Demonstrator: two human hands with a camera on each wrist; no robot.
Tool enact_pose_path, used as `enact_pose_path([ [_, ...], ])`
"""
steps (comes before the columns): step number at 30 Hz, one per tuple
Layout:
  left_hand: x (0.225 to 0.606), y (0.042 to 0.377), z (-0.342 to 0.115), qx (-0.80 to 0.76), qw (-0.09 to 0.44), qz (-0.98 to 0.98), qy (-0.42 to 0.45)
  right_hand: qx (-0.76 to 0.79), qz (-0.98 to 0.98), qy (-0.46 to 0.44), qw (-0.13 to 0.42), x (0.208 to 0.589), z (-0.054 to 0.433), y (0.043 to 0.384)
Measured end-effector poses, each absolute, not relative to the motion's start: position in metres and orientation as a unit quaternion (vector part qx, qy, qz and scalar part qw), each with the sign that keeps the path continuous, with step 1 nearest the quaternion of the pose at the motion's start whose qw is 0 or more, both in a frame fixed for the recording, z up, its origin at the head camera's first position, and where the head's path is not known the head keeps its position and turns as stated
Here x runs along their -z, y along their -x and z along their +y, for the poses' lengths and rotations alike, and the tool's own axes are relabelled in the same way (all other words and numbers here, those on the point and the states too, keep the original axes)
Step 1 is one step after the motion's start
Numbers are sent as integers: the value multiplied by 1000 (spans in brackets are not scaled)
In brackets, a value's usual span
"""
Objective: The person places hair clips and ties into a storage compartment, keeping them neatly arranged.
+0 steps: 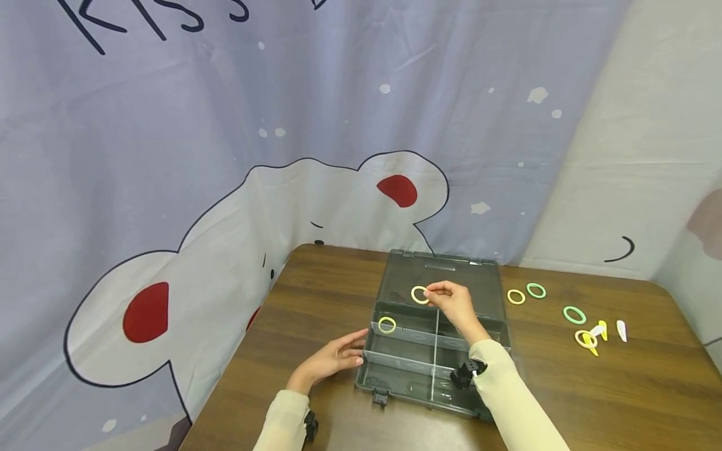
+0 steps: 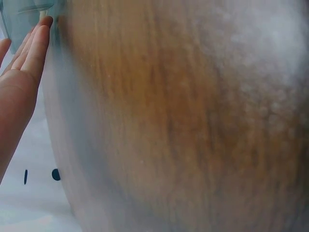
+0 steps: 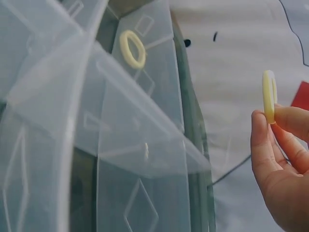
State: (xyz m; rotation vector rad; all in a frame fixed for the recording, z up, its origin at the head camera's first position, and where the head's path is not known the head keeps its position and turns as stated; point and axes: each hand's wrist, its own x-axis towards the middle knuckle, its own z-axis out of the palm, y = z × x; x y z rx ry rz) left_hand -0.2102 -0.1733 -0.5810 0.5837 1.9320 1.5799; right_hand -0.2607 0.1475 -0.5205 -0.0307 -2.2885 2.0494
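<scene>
My right hand pinches a pale yellow ring between thumb and fingertips, above the divided plastic box. In the right wrist view the ring is seen nearly edge-on, with a slit along its side. Another yellow ring lies in a left compartment, leaning by the divider. My left hand rests at the box's left side, fingers fairly straight, fingertips at the wall. Only part of that hand shows in the left wrist view.
The box's grey lid lies folded back. Right of it on the wooden table are a yellow ring, green rings, a cream ring, and yellow and white clips. A printed curtain hangs behind.
</scene>
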Motion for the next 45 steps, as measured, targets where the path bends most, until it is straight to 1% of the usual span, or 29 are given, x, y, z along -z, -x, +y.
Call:
enact_pose_path([
  [13, 582, 210, -172, -593, 281, 723, -217, -661, -751, 13, 0, 528, 111, 256],
  [21, 580, 208, -170, -597, 282, 720, -213, -643, -766, 5, 3, 544, 98, 258],
  [28, 580, 208, -170, -601, 284, 717, -209, -613, -790, -1, -3, 545, 90, 255],
  [35, 580, 208, -172, -597, 282, 720, -213, -595, -802, 10, -41, 546, 86, 260],
  [38, 580, 208, -173, -597, 281, 721, -214, -598, -799, 0, -58, 547, 87, 262],
  [42, 580, 208, -173, -595, 281, 723, -212, -596, -800, -22, -64, 547, 87, 263],
  [45, 581, 208, -173, -595, 280, 724, -211, -591, -803, -9, -75, 548, 86, 261],
])
